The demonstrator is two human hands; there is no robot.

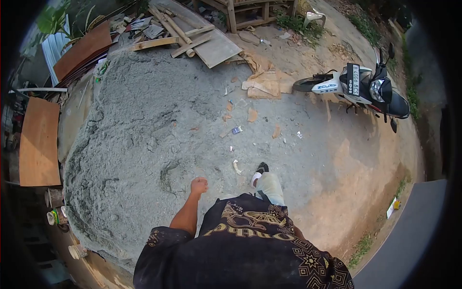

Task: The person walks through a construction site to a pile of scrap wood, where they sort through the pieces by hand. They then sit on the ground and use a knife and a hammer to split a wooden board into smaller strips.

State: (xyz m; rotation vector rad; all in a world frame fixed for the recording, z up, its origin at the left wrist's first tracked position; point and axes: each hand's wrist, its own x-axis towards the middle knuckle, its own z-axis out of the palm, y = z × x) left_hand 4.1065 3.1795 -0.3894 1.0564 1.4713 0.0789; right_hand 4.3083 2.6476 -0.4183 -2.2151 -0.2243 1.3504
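Note:
My left hand [199, 186] hangs in front of my body with its fingers curled into a loose fist. Nothing shows in it. Below and around it spreads a broad heap of grey sand [139, 125], with a hollow close to the hand's left. The hand appears apart from the sand. My right hand is hidden behind my dark patterned shirt [250, 245]; only a sliver of the forearm shows at its edge. One foot in a dark shoe [263, 167] is on the ground ahead of me.
A parked motorcycle [358, 86] stands at the right. Wooden boards and poles [183, 36] lie behind the sand. A brown panel [40, 142] lies at the left. Paper sacking [262, 82] and a small blue packet [237, 130] litter the ground. A white chair [314, 18] is at the back.

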